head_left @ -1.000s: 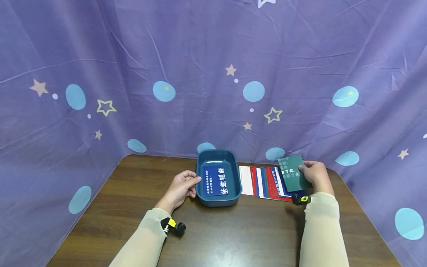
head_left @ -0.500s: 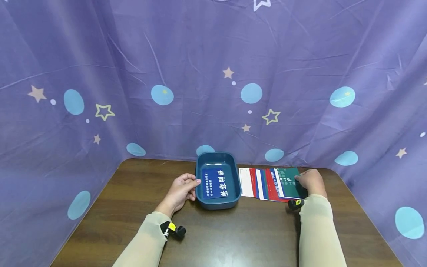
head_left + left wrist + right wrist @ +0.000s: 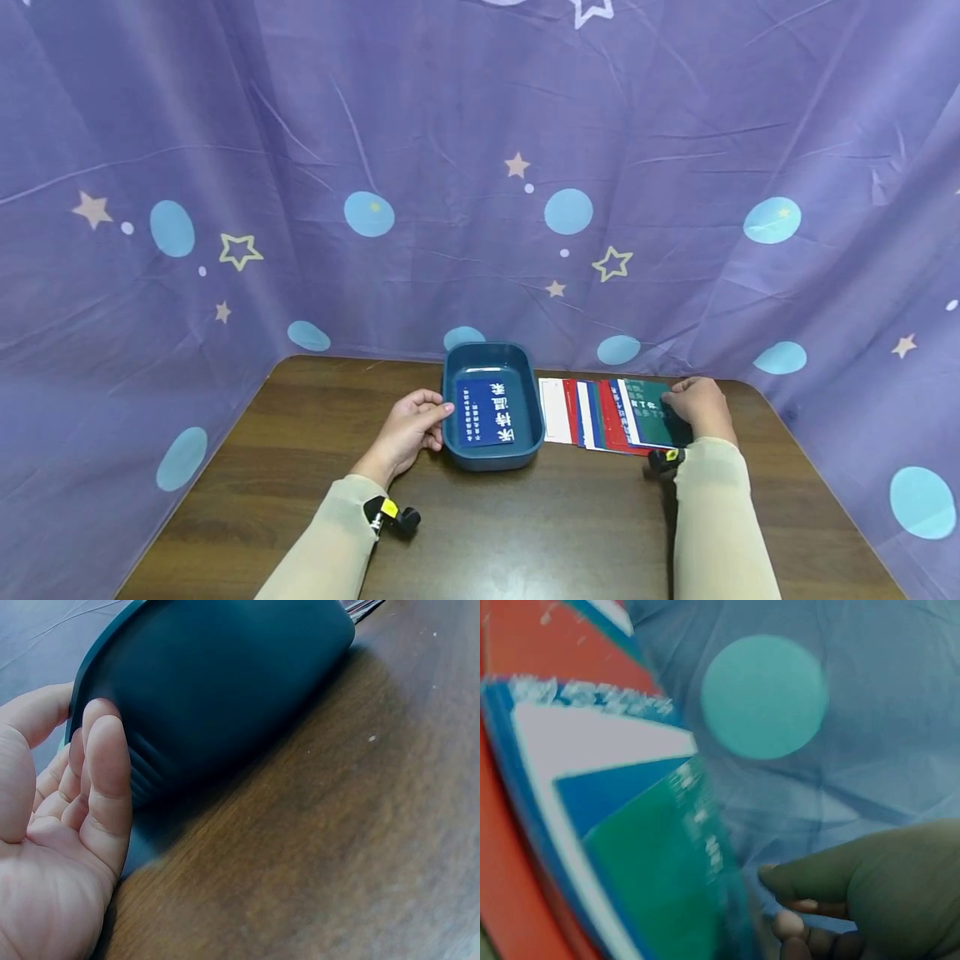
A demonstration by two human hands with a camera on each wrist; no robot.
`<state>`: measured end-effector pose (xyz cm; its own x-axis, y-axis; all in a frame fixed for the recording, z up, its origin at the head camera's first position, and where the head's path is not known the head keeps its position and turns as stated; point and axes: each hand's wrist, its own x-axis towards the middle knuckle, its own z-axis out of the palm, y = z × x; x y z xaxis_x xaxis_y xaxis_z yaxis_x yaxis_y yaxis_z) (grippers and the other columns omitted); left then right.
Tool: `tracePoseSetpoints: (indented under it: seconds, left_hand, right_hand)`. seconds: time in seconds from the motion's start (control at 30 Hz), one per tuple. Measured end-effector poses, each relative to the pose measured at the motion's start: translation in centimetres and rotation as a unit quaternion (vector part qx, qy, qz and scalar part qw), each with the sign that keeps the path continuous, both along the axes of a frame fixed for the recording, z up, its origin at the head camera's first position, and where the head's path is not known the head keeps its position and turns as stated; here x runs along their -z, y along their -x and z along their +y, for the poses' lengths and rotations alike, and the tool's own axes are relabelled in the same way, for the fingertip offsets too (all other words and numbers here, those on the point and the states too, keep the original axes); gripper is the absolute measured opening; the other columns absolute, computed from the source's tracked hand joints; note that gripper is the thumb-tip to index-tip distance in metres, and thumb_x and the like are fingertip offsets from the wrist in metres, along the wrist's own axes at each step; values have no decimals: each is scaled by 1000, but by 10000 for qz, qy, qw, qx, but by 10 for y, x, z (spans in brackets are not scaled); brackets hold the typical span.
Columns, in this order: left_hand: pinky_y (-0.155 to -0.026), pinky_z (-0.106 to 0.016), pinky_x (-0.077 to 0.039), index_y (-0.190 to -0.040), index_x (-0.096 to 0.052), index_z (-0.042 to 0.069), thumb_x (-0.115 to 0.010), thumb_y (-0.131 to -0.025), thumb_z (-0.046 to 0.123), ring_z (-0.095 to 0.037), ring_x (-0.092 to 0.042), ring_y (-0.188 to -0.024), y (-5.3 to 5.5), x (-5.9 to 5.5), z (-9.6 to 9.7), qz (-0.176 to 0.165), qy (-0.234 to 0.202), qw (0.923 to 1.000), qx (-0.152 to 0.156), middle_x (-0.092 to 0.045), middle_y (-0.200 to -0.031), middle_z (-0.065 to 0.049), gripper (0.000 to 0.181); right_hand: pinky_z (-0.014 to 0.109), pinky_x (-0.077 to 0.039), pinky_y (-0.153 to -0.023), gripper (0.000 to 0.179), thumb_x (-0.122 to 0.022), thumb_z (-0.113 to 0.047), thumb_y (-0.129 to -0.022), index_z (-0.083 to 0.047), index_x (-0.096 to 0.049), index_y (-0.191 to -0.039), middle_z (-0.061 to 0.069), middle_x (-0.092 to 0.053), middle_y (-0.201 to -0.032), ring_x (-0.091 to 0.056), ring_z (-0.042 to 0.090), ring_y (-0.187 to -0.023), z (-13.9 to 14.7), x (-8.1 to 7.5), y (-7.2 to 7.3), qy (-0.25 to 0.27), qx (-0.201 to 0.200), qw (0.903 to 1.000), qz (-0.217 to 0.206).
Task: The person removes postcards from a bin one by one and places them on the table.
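Observation:
My left hand (image 3: 405,429) grips the left wall of a dark teal plastic bin (image 3: 532,437), thumb at the rim and fingers outside. The left wrist view shows these fingers (image 3: 109,761) against the wall. A blue card (image 3: 483,415) with white Chinese characters lies in the bin. My right hand (image 3: 703,408) pinches a green card (image 3: 658,412) at its right edge. That card overlaps the right end of an overlapping row of red, white, blue and green cards (image 3: 617,421). Blurred in the right wrist view, thumb and fingertips are right at the green card's edge.
The row of cards runs along the bin's right side on a brown wooden table (image 3: 525,533). A purple curtain (image 3: 450,125) with stars and blue dots hangs close behind the table's back edge and along both sides.
My right hand has lowered the green card from above onto the row's right end, then stayed there. The left hand keeps its grip on the bin.

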<state>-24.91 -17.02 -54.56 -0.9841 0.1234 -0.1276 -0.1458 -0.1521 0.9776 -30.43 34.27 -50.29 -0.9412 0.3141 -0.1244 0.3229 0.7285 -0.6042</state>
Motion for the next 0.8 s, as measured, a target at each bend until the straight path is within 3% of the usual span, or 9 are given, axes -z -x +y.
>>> tracePoseSetpoints:
  seconds: [0.2, 0.43, 0.6, 0.8]
  left_hand:
    - [-50, -23, -56, -118, -59, 6, -77, -108, 12, -11, -60, -55, 0, 0, -1, 10, -12, 10000, 17, -66, -72, 3, 22]
    - [-49, -23, -56, -117, -58, 7, -77, -108, 11, -10, -61, -54, 0, 0, -1, 48, -84, 10000, 24, -67, -72, 3, 21]
    - [-49, -23, -57, -118, -59, 7, -77, -108, 11, -10, -61, -53, 1, 1, 0, 70, -86, 9999, 73, -68, -72, 2, 21]
    - [-48, -22, -56, -117, -58, 7, -76, -108, 9, -10, -60, -52, 1, 0, 0, 86, -101, 9999, 58, -67, -70, 3, 21]
  right_hand:
    - [62, -60, -102, 38, -71, -29, -110, 6, -75, -124, 32, -74, -128, -70, 45, -114, -25, -28, 2, 135, -735, 9956, 568]
    - [39, -59, -76, 35, -73, -32, -111, -1, -75, -127, 20, -78, -111, -73, 30, -95, -94, -74, -10, 347, -1871, 9782, 831]
    - [36, -62, -78, 33, -74, -33, -112, -4, -75, -129, 18, -80, -114, -77, 28, -95, -142, -83, -14, 498, -2496, 9643, 725]
    - [37, -65, -75, 31, -77, -31, -110, -5, -75, -127, 16, -79, -107, -78, 38, -97, -201, -91, -2, 558, -3143, 9463, 504]
